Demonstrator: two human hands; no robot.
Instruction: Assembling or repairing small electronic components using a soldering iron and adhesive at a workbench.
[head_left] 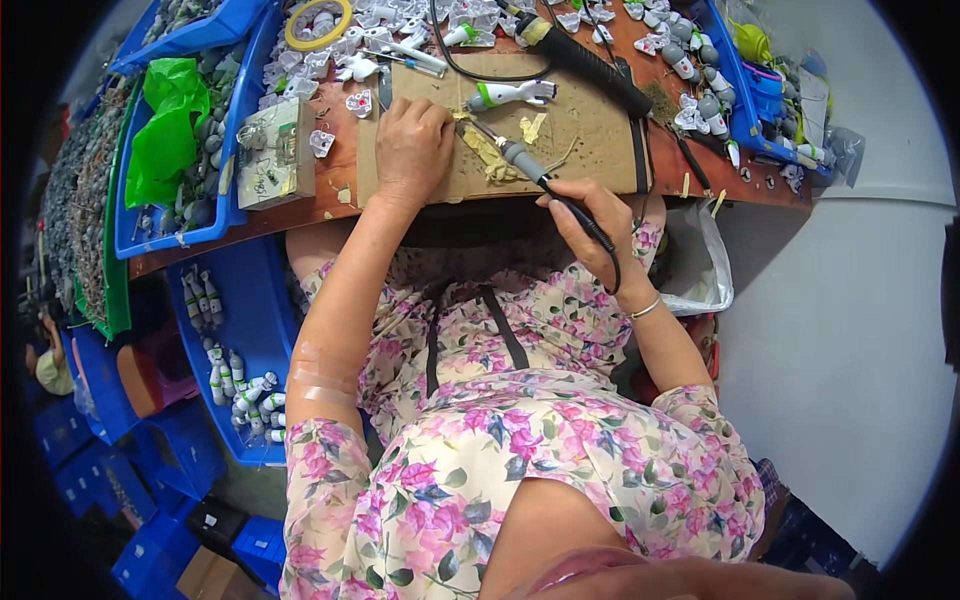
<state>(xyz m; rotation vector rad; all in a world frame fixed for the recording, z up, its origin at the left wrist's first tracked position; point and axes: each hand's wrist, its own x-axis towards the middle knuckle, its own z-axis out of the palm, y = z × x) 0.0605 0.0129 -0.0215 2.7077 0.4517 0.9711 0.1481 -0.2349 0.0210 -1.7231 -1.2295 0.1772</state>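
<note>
While the right hand (608, 214) clamps its fingers round the soldering iron (525, 160), tip aimed left over the cardboard (595, 145) — probably heat shielding for the table (338, 168) — I see the left hand (412, 150) curled, can't tell if gripping.

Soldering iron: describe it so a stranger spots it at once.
Find the cardboard. At its near edge the right hand holds the slim soldering iron, tip slanting up and left. Unlike the thicker black handle farther up, it has a grey section ahead of the fingers.
</note>
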